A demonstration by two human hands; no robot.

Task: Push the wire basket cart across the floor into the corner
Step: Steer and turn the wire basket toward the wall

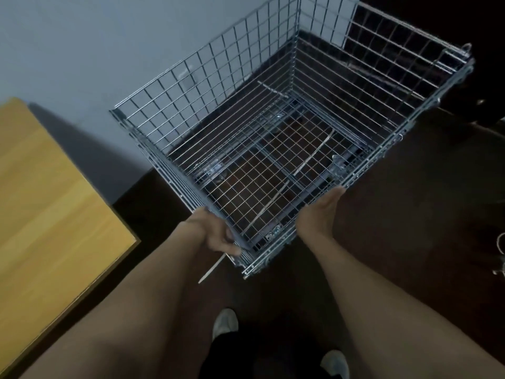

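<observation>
A silver wire basket cart point(207, 86) stands on the dark floor in front of me, its far side close to the pale wall. Its mesh bottom holds a thin pale strip. My left hand point(216, 233) is curled around the cart's near rim by the left corner. My right hand point(319, 214) lies flat against the near right rim with the fingers stretched along the wire. Both forearms reach forward from the bottom of the view.
A yellow wooden tabletop point(46, 214) fills the left side, its corner close to my left arm. The pale wall point(95, 50) runs behind the cart, with a dark area at the upper right. My two light shoes point(224, 324) stand on the dark floor point(423, 214) below.
</observation>
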